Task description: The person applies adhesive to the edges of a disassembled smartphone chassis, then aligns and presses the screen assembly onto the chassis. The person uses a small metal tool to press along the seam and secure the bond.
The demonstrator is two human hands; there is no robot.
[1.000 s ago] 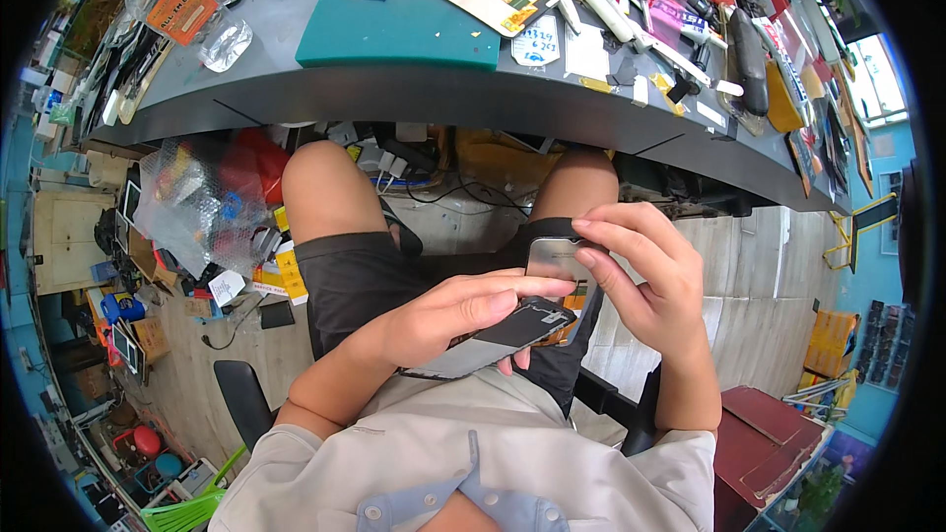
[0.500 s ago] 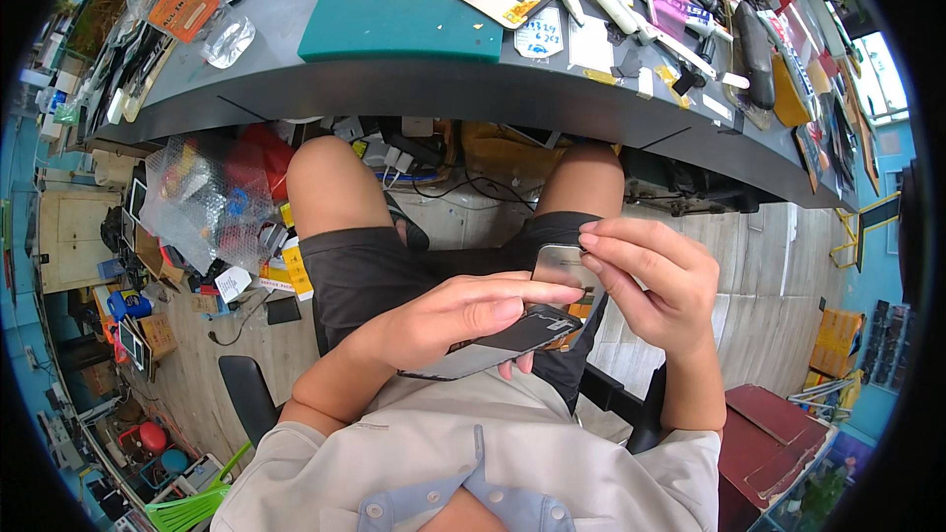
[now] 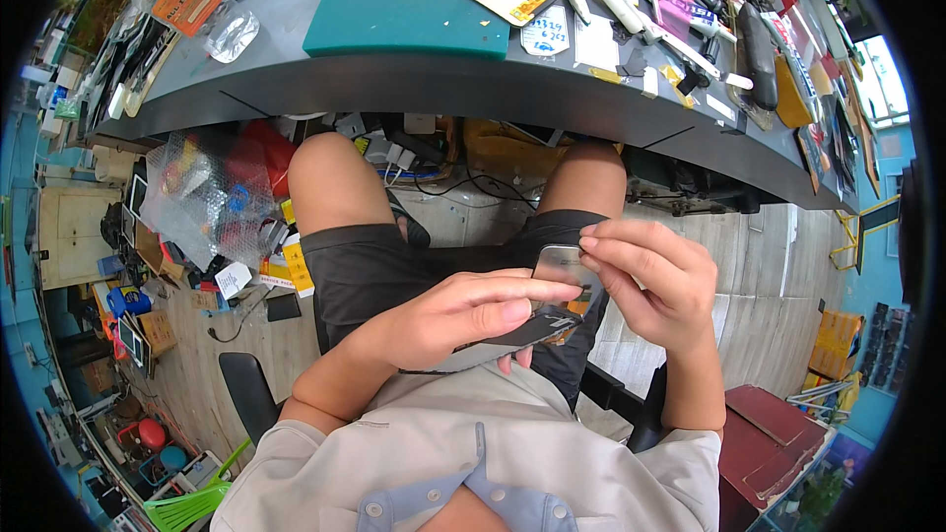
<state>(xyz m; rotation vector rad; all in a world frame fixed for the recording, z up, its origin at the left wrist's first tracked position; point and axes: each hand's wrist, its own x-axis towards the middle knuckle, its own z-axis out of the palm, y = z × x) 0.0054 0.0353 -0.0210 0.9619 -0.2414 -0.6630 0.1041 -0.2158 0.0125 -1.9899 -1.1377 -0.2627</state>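
Over my lap, my left hand (image 3: 443, 315) holds a dark phone panel (image 3: 498, 347) from below and above, with fingertips showing under it. Orange flex cable shows at the panel's right end. Just beyond stands a shiny silver plate with rounded corners (image 3: 559, 264), apparently part of the same phone; my left forefinger stretches across it. My right hand (image 3: 650, 281) pinches at the plate's upper right corner. Whatever small thing may lie between those right fingertips is too small to make out. The palm of my left hand hides much of the panel.
Ahead is a grey curved desk (image 3: 266, 79) with a green mat (image 3: 404, 15), loose phone parts and tools. Bubble wrap (image 3: 202, 202) and boxes lie on the floor at left. A chair armrest (image 3: 248, 394) is beside my left elbow, a dark red box (image 3: 769, 443) behind my right.
The dark panel has tilted, so less of its face shows. My left thumb has shifted slightly to the right. The right hand stays at the plate's corner.
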